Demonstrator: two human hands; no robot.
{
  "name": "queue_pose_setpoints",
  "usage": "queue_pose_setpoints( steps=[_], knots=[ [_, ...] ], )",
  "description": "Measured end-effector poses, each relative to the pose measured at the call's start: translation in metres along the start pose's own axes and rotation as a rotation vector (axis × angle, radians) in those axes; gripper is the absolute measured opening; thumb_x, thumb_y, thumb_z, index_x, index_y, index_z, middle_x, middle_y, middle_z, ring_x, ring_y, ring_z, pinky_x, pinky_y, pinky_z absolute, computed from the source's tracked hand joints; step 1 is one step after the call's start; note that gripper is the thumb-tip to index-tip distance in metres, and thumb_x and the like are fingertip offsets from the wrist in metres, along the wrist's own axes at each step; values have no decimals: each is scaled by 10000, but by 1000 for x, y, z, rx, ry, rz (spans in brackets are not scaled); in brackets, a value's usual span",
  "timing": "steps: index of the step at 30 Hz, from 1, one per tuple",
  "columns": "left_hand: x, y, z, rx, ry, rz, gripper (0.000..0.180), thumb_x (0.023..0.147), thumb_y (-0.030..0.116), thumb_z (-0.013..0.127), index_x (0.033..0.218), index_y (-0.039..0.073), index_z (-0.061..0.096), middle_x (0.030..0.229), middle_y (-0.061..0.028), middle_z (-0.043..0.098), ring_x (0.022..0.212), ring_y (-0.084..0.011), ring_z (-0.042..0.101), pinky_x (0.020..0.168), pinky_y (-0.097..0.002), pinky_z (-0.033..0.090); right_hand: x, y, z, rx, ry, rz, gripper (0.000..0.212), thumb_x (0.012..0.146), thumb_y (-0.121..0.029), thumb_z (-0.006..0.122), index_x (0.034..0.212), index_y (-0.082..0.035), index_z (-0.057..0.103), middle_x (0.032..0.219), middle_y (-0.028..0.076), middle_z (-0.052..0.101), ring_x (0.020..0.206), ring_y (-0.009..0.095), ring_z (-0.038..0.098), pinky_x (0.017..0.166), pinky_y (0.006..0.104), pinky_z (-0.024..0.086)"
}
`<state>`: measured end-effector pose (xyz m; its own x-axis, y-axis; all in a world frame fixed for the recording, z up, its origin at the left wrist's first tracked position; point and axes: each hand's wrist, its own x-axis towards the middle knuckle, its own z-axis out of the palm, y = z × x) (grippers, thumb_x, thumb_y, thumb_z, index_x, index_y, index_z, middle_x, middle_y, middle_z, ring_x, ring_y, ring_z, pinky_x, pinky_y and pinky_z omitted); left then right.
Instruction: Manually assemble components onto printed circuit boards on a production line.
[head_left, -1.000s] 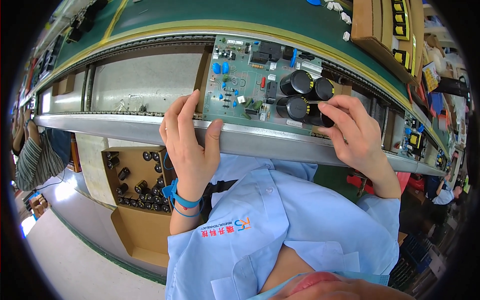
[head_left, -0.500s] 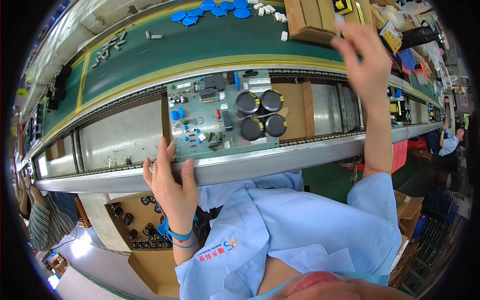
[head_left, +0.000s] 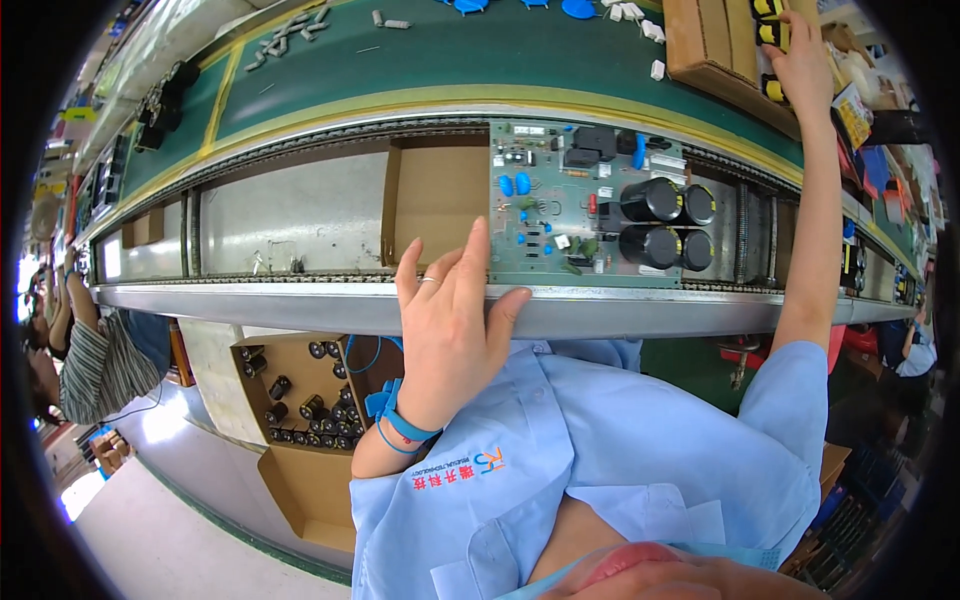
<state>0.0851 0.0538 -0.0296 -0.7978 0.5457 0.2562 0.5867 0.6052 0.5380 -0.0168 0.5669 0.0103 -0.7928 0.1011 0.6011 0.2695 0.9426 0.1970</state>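
My left hand [head_left: 450, 315] has its fingers stretched and apart, a ring on one of them. Its index finger meets the left edge of a grey-green circuit board [head_left: 600, 265], and the thumb lies on the metal rail [head_left: 340, 308] in front. Four large black capacitors [head_left: 650, 200] stand on the board's right half, with blue discs and smaller parts around them. At the far right, my right hand [head_left: 803, 75] reaches into a cardboard box [head_left: 712, 45]. Its thumb and fingers close around one yellow-and-black transformer [head_left: 770, 34] there; the grip is partly hidden.
Behind the chain track [head_left: 330, 135], a green surface [head_left: 440, 70] carries grey cylindrical parts [head_left: 285, 40], blue discs [head_left: 578, 8] and white blocks [head_left: 628, 12]. An open carton [head_left: 440, 190] lies between the rails. Below left is a box of black capacitors [head_left: 310, 362]. Another person [head_left: 110, 365] sits far left.
The board has shifted right in the picture, and my left hand stays at its left edge. My right hand has gone from the air to the transformers in the box.
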Motion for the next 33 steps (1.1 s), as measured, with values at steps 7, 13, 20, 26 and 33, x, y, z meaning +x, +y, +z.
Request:
queue_pose_setpoints(
  steps=[7,13,20,26,33],
  knots=[
    [50,-38,-37,207,145,120,327,870,181,689,1174,71,641,860,-77,683,785,-269,635,952,-427,445,-9,-14,-12,-21,-57,-15,557,817,-147,707,1327,-133,482,1211,153,626,1143,367,566,919,458,467],
    [161,-137,-40,306,305,286,178,876,126,632,1044,81,672,914,-114,686,845,-327,649,753,-432,499,-9,-22,-46,-89,-19,-48,391,865,-184,677,1250,-166,606,1203,137,633,1093,318,614,911,419,485],
    [213,-168,-9,148,287,260,236,906,51,516,1069,-13,674,1105,-179,665,1072,-388,602,910,-434,484,-49,-136,-156,1113,-338,13,404,824,-53,708,1219,-57,625,1100,51,668,1016,172,641,880,299,500],
    [202,-150,-18,381,201,127,133,886,111,584,938,15,660,966,-172,645,955,-370,610,821,-438,498,-81,-204,-167,1141,-689,-146,450,743,-8,731,1180,-25,625,1088,85,631,973,189,621,884,299,485],
    [202,-161,-18,413,330,97,188,932,196,568,856,23,568,818,-174,634,814,-356,638,713,-449,509,-81,-213,-146,1023,-775,-148,425,728,-32,751,1137,-18,637,1054,92,646,935,206,619,873,311,479]
  ],
)
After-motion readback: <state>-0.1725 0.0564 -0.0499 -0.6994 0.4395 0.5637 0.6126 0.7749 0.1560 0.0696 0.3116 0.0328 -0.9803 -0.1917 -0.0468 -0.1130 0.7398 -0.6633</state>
